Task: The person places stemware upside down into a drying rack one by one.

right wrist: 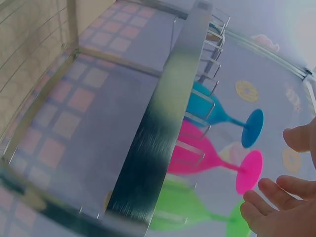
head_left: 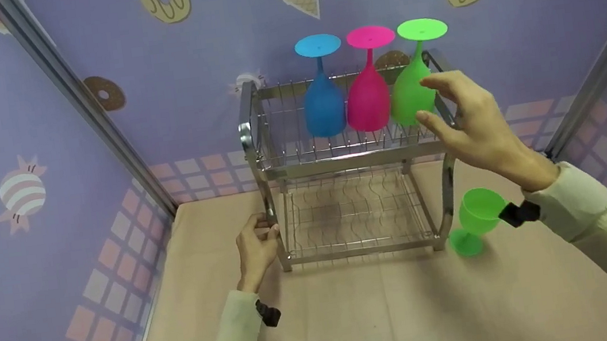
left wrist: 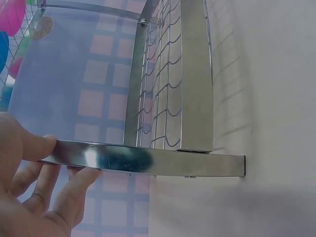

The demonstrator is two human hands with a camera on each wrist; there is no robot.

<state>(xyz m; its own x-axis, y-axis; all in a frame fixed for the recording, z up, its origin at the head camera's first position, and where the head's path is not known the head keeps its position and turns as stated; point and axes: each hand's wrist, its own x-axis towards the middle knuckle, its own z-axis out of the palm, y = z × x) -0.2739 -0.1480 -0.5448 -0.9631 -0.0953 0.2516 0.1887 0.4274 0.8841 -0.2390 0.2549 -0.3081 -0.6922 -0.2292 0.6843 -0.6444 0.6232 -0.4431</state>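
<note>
A two-tier metal dish rack (head_left: 354, 162) stands on the table. Upside down along its top tier are a blue goblet (head_left: 324, 107), a pink goblet (head_left: 369, 104) and a green goblet (head_left: 409, 96), bases up. My left hand (head_left: 255, 250) grips the rack's left front leg low down; in the left wrist view the thumb and fingers pinch the flat metal leg (left wrist: 108, 157). Beside the green goblet, at the rack's right end, hovers my right hand (head_left: 478, 129), thumb and fingers spread apart around nothing. In the right wrist view its fingertips (right wrist: 254, 202) overlap the green goblet's base.
Another green goblet (head_left: 483, 215) stands upright on the table, right of the rack and below my right forearm. Only wire slots show on the lower tier (head_left: 355, 210). Patterned purple panels (head_left: 197, 62) enclose the back and sides.
</note>
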